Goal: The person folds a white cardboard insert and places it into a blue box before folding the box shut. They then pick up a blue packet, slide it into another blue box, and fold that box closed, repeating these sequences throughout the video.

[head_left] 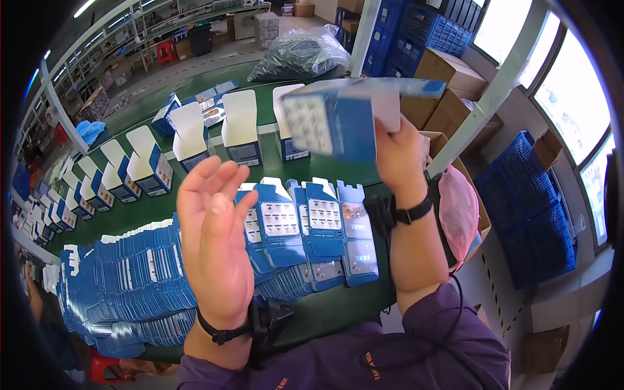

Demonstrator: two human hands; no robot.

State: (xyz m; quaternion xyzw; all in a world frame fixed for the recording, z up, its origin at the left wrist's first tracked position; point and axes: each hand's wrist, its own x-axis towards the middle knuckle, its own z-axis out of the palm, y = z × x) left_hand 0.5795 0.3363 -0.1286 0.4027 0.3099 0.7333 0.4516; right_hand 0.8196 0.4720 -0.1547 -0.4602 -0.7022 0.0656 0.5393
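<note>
My right hand is closed on a blue folding carton, held raised above the table and slightly blurred. White and blue flaps stick out from the carton on its right side. My left hand is held up with its palm turned inward and fingers apart, holding nothing. Below and behind it lie flat blue cartons with printed white panels, fanned over one another. A long stack of flat cartons stretches to the left.
Erected blue cartons with raised white lids stand in a row, curving to the far left. A clear plastic bag rests at the table's far end. On the right are a pink mesh bag, blue crates and a white post.
</note>
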